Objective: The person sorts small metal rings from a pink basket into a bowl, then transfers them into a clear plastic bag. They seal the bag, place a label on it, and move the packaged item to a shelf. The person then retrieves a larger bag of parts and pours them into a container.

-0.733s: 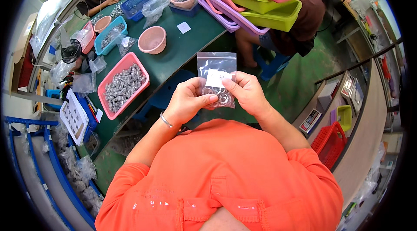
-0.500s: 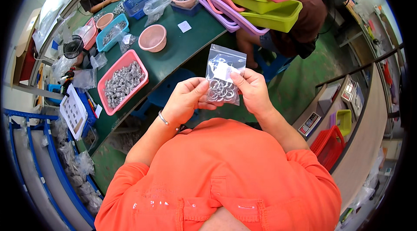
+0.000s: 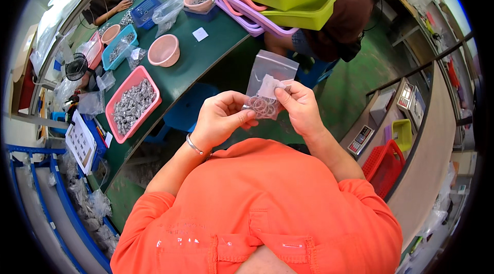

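Observation:
A clear zip bag point(image 3: 266, 70) hangs in front of my chest, tilted, with several silvery metal rings point(image 3: 263, 106) gathered in its lower part. A white paper label point(image 3: 267, 88) shows at its middle. My right hand point(image 3: 301, 106) pinches the bag's right side, thumb over the label. At the lower left corner, my left hand point(image 3: 221, 117) grips the bag between thumb and fingers; a metal bangle point(image 3: 194, 145) circles that wrist.
On the green table point(image 3: 193, 60) stand a pink tray point(image 3: 109, 112) of small metal parts, a pink bowl point(image 3: 164, 51) and a blue basket point(image 3: 106, 57). Stacked trays point(image 3: 296, 19) lean beside a seated person point(image 3: 355, 14). A scale point(image 3: 360, 140) and red basket point(image 3: 383, 168) sit right.
The bag has tilted to the right, and my left thumb has moved down to its lower corner. The whole view has shifted slightly, moving the table leftward.

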